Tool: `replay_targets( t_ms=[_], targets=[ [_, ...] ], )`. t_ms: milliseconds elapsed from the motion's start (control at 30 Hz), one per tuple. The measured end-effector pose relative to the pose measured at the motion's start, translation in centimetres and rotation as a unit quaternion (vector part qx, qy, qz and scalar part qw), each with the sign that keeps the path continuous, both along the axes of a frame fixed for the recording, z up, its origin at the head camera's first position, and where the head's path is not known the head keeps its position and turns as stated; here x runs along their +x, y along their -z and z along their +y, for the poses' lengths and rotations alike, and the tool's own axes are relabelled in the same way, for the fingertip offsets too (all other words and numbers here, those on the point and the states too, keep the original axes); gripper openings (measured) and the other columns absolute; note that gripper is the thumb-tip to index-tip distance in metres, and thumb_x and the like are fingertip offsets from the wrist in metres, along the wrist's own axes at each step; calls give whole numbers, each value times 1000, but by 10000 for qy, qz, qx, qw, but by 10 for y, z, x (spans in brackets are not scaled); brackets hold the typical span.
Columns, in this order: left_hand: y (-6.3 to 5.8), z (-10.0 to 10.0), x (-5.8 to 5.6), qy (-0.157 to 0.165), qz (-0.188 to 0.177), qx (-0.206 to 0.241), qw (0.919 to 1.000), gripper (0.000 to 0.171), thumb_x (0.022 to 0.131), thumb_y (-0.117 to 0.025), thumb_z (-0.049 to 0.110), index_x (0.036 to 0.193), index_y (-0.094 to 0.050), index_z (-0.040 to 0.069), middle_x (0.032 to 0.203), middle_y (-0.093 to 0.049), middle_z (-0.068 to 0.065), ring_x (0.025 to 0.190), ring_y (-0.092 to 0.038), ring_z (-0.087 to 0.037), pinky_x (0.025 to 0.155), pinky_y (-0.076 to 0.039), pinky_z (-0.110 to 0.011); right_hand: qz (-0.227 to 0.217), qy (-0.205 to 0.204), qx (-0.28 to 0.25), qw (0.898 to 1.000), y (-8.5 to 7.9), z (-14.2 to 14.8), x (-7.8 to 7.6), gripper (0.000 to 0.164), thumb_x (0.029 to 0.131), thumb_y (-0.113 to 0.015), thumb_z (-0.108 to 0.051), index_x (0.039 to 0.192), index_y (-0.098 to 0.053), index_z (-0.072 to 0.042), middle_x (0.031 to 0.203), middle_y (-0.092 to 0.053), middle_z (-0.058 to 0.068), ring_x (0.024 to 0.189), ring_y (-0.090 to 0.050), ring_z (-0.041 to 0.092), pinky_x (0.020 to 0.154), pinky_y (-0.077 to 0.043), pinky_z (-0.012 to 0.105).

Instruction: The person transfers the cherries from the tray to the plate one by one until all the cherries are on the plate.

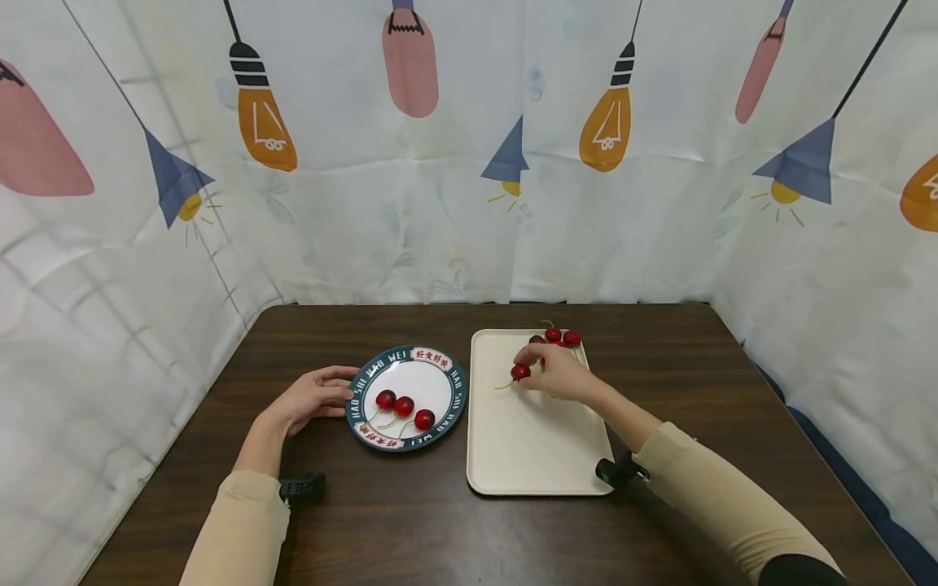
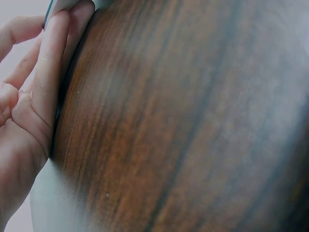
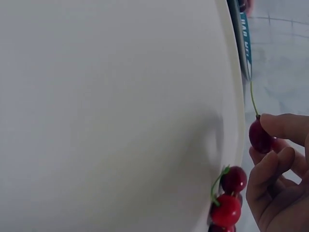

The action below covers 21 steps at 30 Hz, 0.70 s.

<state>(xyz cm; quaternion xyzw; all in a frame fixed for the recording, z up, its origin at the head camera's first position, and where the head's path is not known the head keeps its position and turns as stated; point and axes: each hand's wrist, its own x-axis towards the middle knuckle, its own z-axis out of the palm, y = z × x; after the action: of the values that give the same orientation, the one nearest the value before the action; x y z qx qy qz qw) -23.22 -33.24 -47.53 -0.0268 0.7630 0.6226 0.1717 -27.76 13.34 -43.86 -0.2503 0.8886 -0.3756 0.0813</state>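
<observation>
In the head view, my right hand (image 1: 563, 376) pinches a dark red cherry (image 1: 519, 372) between thumb and fingertips, over the upper part of the cream tray (image 1: 535, 448). The right wrist view shows this cherry's thin green stem (image 3: 253, 96) sticking out. More cherries (image 1: 572, 338) are clustered at the tray's far right corner, partly behind the hand. My left hand (image 1: 315, 397) rests at the left rim of a round plate (image 1: 459, 387), its fairly straight fingers touching the edge. Three stemmed cherries (image 1: 404, 406) lie on that plate's white middle.
Plate and tray stand side by side on a dark wooden table (image 1: 381, 521). A white curtain (image 1: 440, 236) printed with lamps and bulbs hangs behind and along both sides. Each wrist carries a black device (image 1: 302, 487).
</observation>
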Motion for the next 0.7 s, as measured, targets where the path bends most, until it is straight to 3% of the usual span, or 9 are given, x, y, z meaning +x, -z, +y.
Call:
replay_targets(
  t_ms=[233, 433, 700],
  targets=[
    [1, 0, -1, 11, 13, -12, 10000, 61, 100, -69, 16, 152, -43, 0, 123, -65, -14, 99, -69, -24, 85, -60, -37, -4, -157, -113, 9998, -2, -17, 0, 30, 86, -82, -11, 114, -71, -8, 108, -70, 3, 106, -63, 25, 101, -50, 45],
    [2, 1, -1, 13, -11, -66, 10000, 60, 100, -69, 16, 152, -44, 0, 124, -65, -14, 100, -69, -24, 85, -60, -37, -265, -152, -149, 9994, -3, -32, 2, 32, 86, -82, -13, 116, -71, -11, 111, -70, 2, 106, -62, 26, 94, -53, 43],
    [0, 1, 0, 29, 51, -128, 9999, 59, 101, -68, 17, 152, -43, -1, 125, -64, -14, 100, -69, -25, 85, -60, -37, -261, -349, -103, 9990, -5, -55, 2, 34, 86, -82, -14, 117, -70, -14, 112, -70, 2, 107, -62, 25, 89, -55, 36]
  ],
)
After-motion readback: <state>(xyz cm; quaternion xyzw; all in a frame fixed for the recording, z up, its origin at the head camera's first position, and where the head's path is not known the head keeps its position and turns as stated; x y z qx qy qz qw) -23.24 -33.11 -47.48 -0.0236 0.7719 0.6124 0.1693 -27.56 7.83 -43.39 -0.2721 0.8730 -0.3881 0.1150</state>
